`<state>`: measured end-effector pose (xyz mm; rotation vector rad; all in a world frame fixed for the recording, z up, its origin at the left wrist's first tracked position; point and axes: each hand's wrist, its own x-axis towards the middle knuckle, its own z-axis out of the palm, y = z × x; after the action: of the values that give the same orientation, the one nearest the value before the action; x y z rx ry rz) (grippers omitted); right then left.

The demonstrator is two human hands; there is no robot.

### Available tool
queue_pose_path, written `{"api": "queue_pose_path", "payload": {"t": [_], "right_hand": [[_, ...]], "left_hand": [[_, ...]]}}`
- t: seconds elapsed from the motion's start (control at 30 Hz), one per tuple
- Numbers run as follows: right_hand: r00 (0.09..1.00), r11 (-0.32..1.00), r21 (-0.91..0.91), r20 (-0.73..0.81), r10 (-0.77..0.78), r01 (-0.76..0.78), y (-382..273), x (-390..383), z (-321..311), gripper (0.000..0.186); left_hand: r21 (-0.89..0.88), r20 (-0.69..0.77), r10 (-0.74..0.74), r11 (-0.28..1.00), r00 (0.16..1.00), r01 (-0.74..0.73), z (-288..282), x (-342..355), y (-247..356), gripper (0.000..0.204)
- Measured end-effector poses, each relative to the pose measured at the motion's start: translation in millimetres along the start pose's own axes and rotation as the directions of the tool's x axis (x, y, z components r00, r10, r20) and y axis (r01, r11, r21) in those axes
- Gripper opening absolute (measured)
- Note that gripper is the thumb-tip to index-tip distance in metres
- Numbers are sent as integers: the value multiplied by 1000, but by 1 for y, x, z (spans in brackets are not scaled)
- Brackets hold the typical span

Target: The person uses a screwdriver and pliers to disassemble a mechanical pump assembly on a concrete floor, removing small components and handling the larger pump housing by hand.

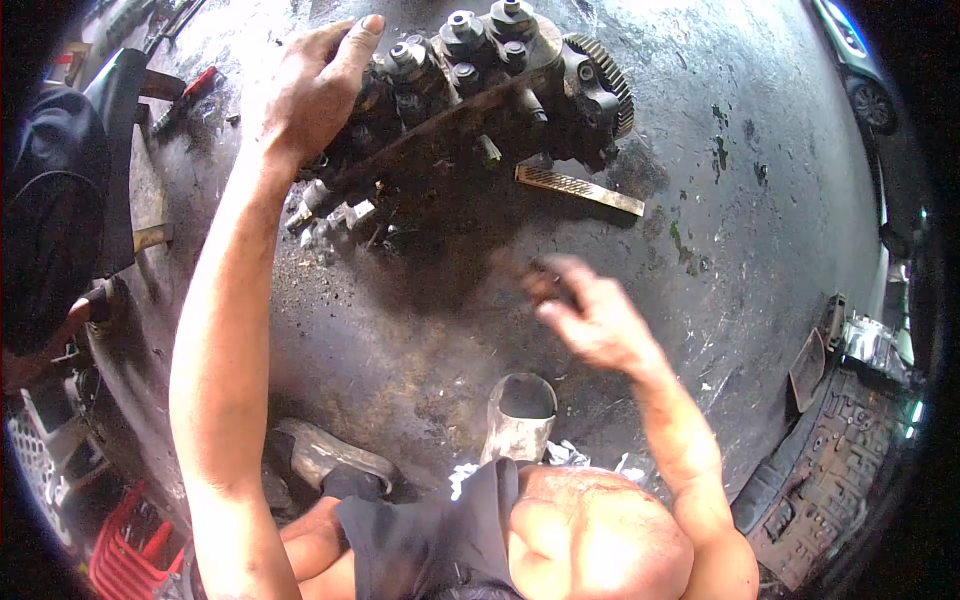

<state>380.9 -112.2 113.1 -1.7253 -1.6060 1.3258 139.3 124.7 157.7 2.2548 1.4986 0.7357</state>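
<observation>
In the head view, the far top of the dark, greasy metal machine unit with rounded bolted fittings (455, 95) reached the upper edge, and its underside was lost in shadow. It lay on the stained grey floor (740, 290), ahead of the person, with a dark toothed metal gear (620, 85) at its right end. The left hand (308, 95) lay against the unit's left end, thumb stretched out; its fingertips were hidden, so how firmly it gripped could not be told. The right hand (600, 320) was blurred above the floor, well apart from the left and clear of the unit, fingers loosely bent; whether it held anything could not be told. Between that hand and the gear lay a flat, pale metal strip with a ridged face (580, 190). Small light-coloured fragments (345, 215) near the unit's lower left were hard to identify.
</observation>
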Motion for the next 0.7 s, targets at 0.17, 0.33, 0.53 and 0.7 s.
{"api": "queue_pose_path", "payload": {"t": [0.17,0.33,0.53,0.7], "right_hand": [[970,985,-172,-239,-33,-9,-66,29,-96,37],[955,834,-547,-208,-211,65,-94,81,-130,23],[975,809,-587,-172,-138,11,-114,114,-123,35],[968,697,-712,-114,-223,77,-112,130,-126,35]], "left_hand": [[121,72,-88,990,993,79,-2,3,7,56],[118,108,-89,990,990,76,0,3,8,54],[109,107,-48,993,993,36,1,2,1,47],[74,73,-68,995,995,63,1,0,7,45]]}}
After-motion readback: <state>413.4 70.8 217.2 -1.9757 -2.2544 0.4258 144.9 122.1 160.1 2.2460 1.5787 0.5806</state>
